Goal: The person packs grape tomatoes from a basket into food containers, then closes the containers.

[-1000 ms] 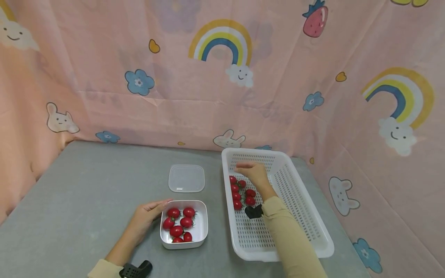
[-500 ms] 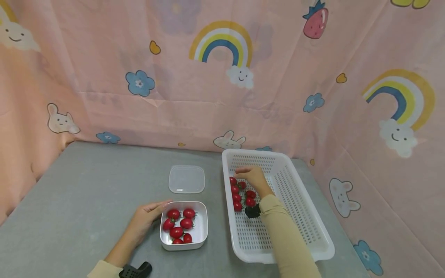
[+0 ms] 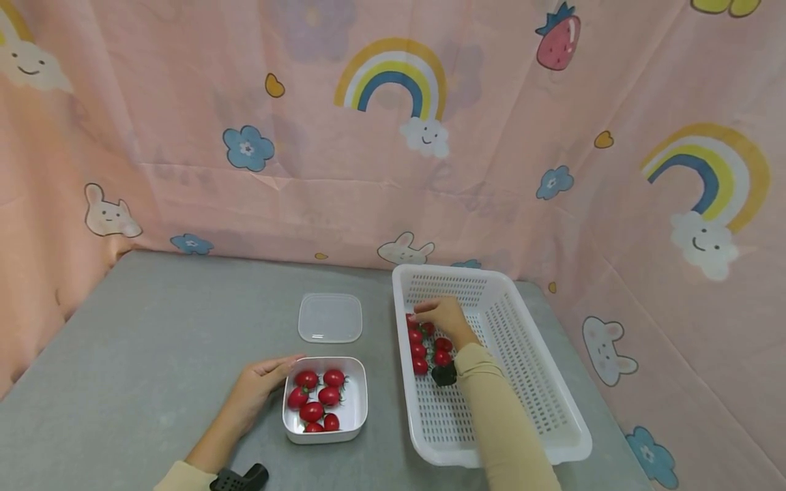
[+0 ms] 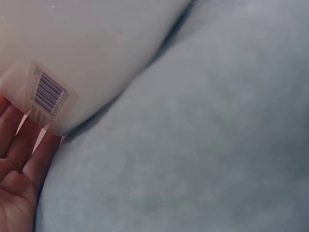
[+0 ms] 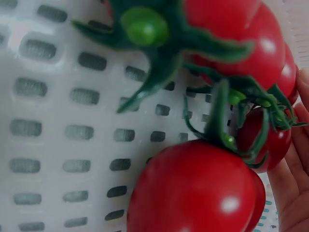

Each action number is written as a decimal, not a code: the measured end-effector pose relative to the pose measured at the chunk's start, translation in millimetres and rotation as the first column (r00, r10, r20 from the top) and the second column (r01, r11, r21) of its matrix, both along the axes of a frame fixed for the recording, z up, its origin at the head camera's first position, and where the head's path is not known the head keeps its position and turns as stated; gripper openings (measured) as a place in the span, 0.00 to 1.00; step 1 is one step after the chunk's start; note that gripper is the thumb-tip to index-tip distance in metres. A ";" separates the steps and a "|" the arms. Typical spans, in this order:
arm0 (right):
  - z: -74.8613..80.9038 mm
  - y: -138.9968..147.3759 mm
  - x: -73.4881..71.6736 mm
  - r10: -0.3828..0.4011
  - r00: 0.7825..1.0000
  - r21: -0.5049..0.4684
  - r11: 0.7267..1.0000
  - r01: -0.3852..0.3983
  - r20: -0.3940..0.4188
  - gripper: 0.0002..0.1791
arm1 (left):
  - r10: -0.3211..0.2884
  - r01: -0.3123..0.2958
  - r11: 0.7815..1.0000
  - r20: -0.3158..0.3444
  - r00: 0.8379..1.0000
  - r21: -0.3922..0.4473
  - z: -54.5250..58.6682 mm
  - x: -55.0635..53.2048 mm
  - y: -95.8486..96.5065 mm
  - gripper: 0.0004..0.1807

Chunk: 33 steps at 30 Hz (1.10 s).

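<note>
My left hand (image 3: 260, 382) rests its extended fingers against the back left side of a white square container (image 3: 355, 412). Several red cherry tomatoes (image 3: 312, 411) with green stems lie inside it. In the left wrist view, fingers (image 4: 46, 157) touch the container wall beside a barcode label (image 4: 48, 96). My right hand (image 3: 447, 317) reaches into a white slotted basket (image 3: 522, 382), its fingertips right at the farthest tomato along the left wall. More cherry tomatoes (image 3: 419, 350) lie below that hand. Up close in the right wrist view, fingers (image 5: 287, 186) stand beside a tomato (image 5: 193, 188) cluster.
A translucent lid (image 3: 330, 318) lies flat on the grey table (image 3: 184, 327), behind the container. A pink patterned curtain (image 3: 295, 211) hangs at the back and down the right side. The basket's raised rim stands around the right hand.
My right hand has come down and slightly nearer, from above the back of the tomato row to the farthest tomato. The left hand and the container have stayed in place.
</note>
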State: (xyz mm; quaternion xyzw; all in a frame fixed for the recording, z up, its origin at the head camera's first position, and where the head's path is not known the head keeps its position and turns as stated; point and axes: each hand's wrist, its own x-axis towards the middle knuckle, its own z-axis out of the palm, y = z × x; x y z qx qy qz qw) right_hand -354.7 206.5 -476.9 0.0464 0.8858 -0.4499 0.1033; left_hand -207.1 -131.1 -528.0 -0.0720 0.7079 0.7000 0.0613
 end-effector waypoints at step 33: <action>52.8 -12.3 9.2 -0.074 0.993 -0.126 0.990 0.062 -0.090 0.22 | 0.000 0.000 1.000 -0.025 1.000 0.005 -2.1 0.0 -0.2 0.20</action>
